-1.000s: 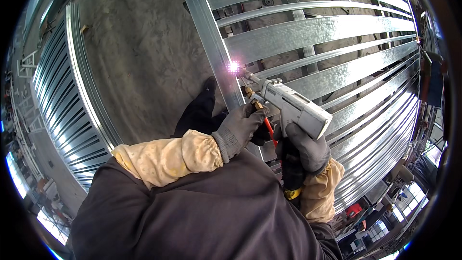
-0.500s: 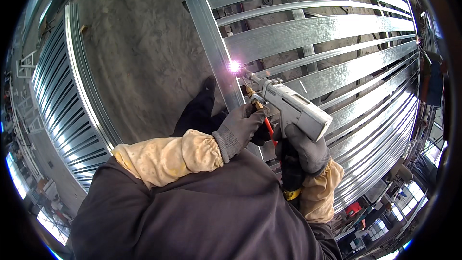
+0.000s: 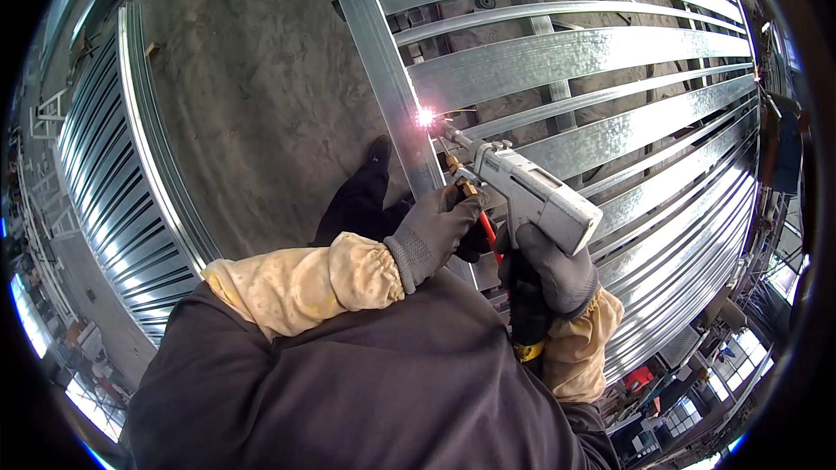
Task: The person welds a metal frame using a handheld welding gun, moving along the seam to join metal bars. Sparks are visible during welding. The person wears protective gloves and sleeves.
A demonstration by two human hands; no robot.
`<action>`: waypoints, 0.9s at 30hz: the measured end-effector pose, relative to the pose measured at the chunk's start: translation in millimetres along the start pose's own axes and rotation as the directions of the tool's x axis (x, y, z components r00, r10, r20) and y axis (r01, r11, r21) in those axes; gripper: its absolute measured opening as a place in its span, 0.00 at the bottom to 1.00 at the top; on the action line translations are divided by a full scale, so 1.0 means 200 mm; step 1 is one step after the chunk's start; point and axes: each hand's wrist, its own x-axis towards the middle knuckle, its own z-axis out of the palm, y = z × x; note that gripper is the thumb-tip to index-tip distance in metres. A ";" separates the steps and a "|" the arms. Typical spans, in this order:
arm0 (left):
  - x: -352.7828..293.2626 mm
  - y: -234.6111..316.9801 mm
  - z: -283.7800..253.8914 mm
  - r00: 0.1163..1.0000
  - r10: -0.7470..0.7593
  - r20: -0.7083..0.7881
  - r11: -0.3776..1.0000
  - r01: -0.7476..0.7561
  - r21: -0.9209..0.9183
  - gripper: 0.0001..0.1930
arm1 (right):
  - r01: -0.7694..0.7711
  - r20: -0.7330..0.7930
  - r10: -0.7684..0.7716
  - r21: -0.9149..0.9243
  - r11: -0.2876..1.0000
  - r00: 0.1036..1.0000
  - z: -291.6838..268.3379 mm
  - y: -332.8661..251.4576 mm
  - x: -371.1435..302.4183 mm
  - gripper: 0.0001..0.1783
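In a grey glove, my right hand is closed around the handle of a pale grey handheld welding gun. The gun's nozzle points up and left at a glowing pink-white weld spot, from which a few sparks fly. That spot lies on a galvanized steel side rail, where a flat crosswise slat meets it. My gloved left hand pinches a brass fitting under the nozzle. From this fitting a red hose runs down between my hands. A thick black cable hangs below the gun's handle.
More slats, wide and narrow, stretch to the right across the panel. Leftward, past the grey floor, lies another slatted metal panel. My dark shoe stands beside the rail. Shelves and clutter line the lower right.
The glow is now smaller and redder, and thin sparks streak off to its right. My hands and the welding gun have hardly moved.
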 end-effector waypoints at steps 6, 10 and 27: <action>0.02 -0.03 -0.02 1.000 -0.005 0.005 1.000 0.005 0.021 0.12 | -0.027 -0.005 0.027 0.033 0.999 1.000 0.00 0.00 -0.01 0.18; 0.03 -0.03 -0.01 1.000 -0.012 0.011 1.000 0.012 0.018 0.12 | -0.058 -0.007 0.058 0.042 0.997 0.998 -0.01 -0.01 -0.02 0.19; 0.03 -0.03 -0.03 1.000 0.005 0.020 0.999 -0.005 0.043 0.12 | -0.046 0.048 0.047 -0.029 0.999 0.998 -0.01 -0.02 0.01 0.20</action>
